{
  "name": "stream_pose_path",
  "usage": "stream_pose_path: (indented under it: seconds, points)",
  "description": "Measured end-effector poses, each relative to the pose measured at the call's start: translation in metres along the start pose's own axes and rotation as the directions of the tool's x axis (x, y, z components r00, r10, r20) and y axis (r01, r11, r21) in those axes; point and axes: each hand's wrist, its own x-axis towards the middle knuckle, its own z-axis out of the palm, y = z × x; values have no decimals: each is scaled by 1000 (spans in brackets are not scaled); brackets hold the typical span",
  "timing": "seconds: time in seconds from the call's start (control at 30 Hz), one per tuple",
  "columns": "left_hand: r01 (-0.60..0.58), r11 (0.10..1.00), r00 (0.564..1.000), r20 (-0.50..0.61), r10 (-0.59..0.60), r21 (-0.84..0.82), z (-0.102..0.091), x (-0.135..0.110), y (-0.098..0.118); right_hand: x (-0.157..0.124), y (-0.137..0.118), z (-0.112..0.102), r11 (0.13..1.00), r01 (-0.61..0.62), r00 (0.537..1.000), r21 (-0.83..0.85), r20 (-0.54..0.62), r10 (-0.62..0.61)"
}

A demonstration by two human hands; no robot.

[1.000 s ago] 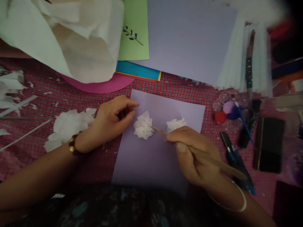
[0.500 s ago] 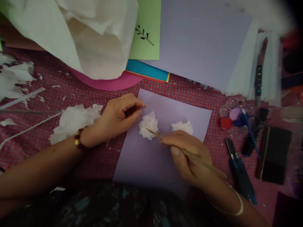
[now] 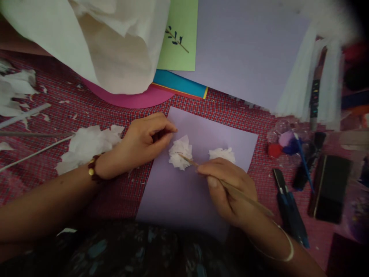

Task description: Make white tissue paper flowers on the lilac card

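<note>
My right hand (image 3: 230, 188) grips a pointed wooden stick (image 3: 245, 198) like a pen. The stick's tip touches the middle of a ruffled white paper flower (image 3: 181, 152) lying on a purple sheet (image 3: 175, 196). A second white paper flower (image 3: 221, 154) lies farther right on the sheet, partly covered by that hand. My left hand (image 3: 144, 140) rests at the sheet's upper left edge, left of the first flower. Its fingers are curled with thumb and forefinger close together; whether they pinch anything is hidden. Under the left wrist is a larger white paper piece (image 3: 89, 144).
A paint palette (image 3: 284, 142) with a blue brush (image 3: 304, 161), a craft knife (image 3: 291, 209) and a phone (image 3: 330, 188) lie right. Behind are a green card (image 3: 181, 57), a large purple sheet (image 3: 245, 46) and white cloth-like material (image 3: 121, 57). Paper scraps (image 3: 17, 88) lie left.
The view has shifted slightly. Both hands keep nearly the same places, and the stick's tip stays on the left flower.
</note>
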Motion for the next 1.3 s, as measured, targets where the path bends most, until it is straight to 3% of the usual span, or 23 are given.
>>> stream_pose_path:
  seconds: [0.27,0.37,0.53,0.67,0.73,0.8,0.97,1.17,1.3]
  points:
    - [14,1000,1000,12,-14,-1,3,0,-2,0,-2,-1,1000,-10,1000,-16,10,10]
    - [45,998,999,-13,-46,-52,-4,2,5,-1,0,-2,1000,-15,1000,2,-10,15]
    - [223,972,947,-221,-234,-73,-56,0,30,-4,5,-1,999,25,1000,-38,15,-24]
    - [291,954,946,-167,-277,69,-90,-30,40,-4,8,0,995,94,996,-38,4,-94]
    - [239,957,970,-89,-227,165,-89,-56,38,-4,9,0,993,113,994,-32,11,-113]
    - [149,966,988,-79,-136,213,-78,-84,33,-4,8,1,993,118,993,-28,13,-118]
    - [216,885,972,-178,-154,413,-44,-130,24,-2,3,0,995,82,996,-57,43,-79]
    - [213,817,963,-259,-81,536,-43,-117,23,-5,2,-1,990,54,997,-133,58,-47]
    - [206,775,972,-216,-92,598,-49,-97,23,-5,3,0,992,59,998,-113,39,-55]
